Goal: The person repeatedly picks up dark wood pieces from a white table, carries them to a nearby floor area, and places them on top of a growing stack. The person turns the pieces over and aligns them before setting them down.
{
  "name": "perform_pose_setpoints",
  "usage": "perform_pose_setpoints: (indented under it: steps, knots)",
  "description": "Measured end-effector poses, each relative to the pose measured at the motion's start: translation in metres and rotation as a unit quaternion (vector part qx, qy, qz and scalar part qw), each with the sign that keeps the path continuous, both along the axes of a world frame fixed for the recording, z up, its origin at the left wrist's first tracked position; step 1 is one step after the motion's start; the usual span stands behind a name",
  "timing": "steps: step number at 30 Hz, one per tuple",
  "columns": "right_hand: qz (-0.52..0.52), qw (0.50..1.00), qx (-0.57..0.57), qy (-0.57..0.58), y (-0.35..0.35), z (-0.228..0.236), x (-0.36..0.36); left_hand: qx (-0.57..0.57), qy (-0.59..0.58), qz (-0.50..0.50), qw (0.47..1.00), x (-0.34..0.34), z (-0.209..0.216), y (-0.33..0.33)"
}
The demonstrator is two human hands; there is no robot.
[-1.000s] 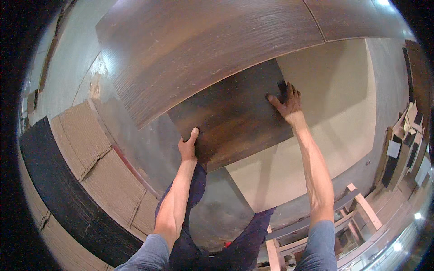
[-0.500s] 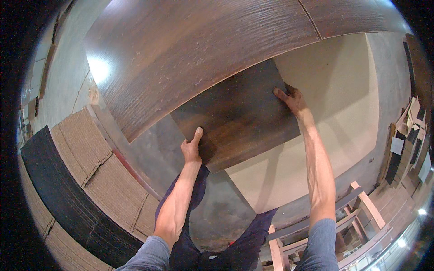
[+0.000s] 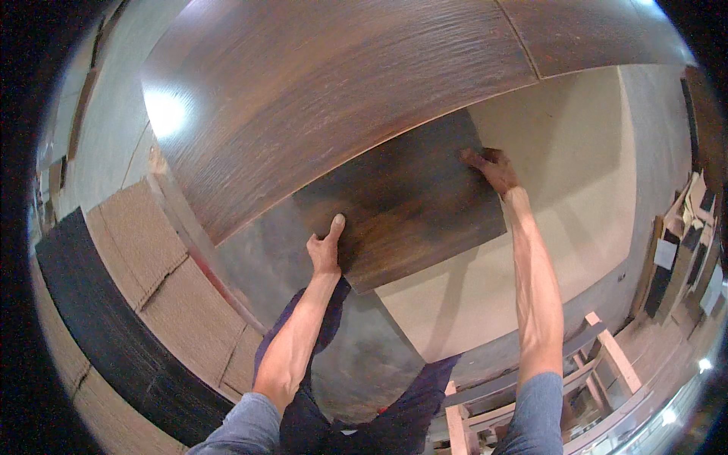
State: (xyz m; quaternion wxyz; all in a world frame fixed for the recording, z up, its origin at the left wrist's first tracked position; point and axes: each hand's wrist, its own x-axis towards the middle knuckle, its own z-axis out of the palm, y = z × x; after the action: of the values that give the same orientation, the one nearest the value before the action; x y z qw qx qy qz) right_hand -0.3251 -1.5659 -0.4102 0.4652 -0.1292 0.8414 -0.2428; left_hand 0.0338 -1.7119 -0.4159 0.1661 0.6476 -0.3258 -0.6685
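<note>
A dark brown wood-grain plank (image 3: 406, 201) lies flat on a pale beige underlay sheet (image 3: 561, 197), its far edge against the laid dark wood flooring (image 3: 334, 91). My left hand (image 3: 326, 250) grips the plank's near left corner, thumb up on its face. Over at the far right corner of the same plank, my right hand (image 3: 493, 167) presses down with its fingers spread over the edge. Both arms are stretched forward.
Grey bare floor (image 3: 265, 258) shows left of the plank. Tan cardboard sheets (image 3: 144, 250) and a black strip (image 3: 91, 303) lie at the left. Wooden frame pieces (image 3: 599, 364) sit at the lower right, and leaning boards (image 3: 682, 243) stand at the far right. My dark trousers (image 3: 356, 409) are below.
The plank has slid farther in against the laid flooring, and both hands have gone forward with it. The view has shifted a little closer.
</note>
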Motion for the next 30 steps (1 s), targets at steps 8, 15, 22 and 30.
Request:
perform_pose_setpoints:
  steps: [8, 15, 22, 30]
  knots:
    - [-0.273, 0.933, -0.164, 0.167, 0.071, 0.029, 0.077, -0.141, -0.052, -0.094, 0.984, 0.0, -0.007, -0.017]
    - [-0.558, 0.775, -0.122, -0.269, 0.118, 0.001, 0.273, -0.104, -0.255, -0.093, 0.957, 0.044, -0.004, 0.02]
    - [-0.539, 0.688, -0.286, -0.393, 0.007, -0.001, 0.342, -0.043, -0.164, -0.072, 0.983, 0.054, 0.03, 0.03]
    - [-0.592, 0.657, -0.272, -0.378, 0.001, 0.012, 0.341, -0.02, -0.076, -0.067, 0.995, 0.059, 0.033, 0.016]
